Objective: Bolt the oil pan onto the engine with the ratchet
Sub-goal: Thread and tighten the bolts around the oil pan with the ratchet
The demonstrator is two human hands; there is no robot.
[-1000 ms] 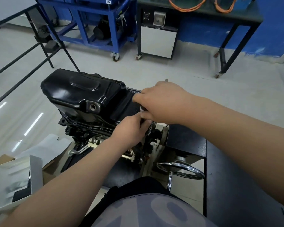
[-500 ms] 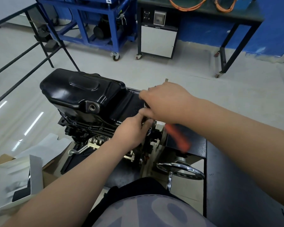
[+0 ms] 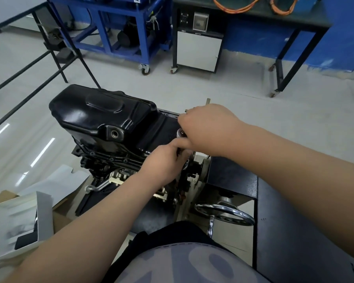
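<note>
The black oil pan [image 3: 102,117] sits on top of the upturned engine [image 3: 110,160], which is mounted on a stand. My right hand [image 3: 211,129] grips the ratchet at the pan's near right corner; only its silver head [image 3: 180,133] shows below my fingers, and the handle is hidden under my hand. My left hand [image 3: 161,162] is just beneath it, fingers curled at the pan's flange under the ratchet head, around the socket as far as I can tell. Bolts line the flange on the left side.
A chrome handwheel [image 3: 225,214] and the stand's black box [image 3: 231,176] are close on the right. A spanner [image 3: 96,187] lies beside the engine, and a white tray [image 3: 18,217] on cardboard sits lower left. A black railing [image 3: 39,78] and a blue cart [image 3: 121,27] stand beyond.
My right hand has shifted slightly right over the pan corner. The ratchet's red handle swung out blurred under my forearm half a second ago and is hidden now. My left hand stays put.
</note>
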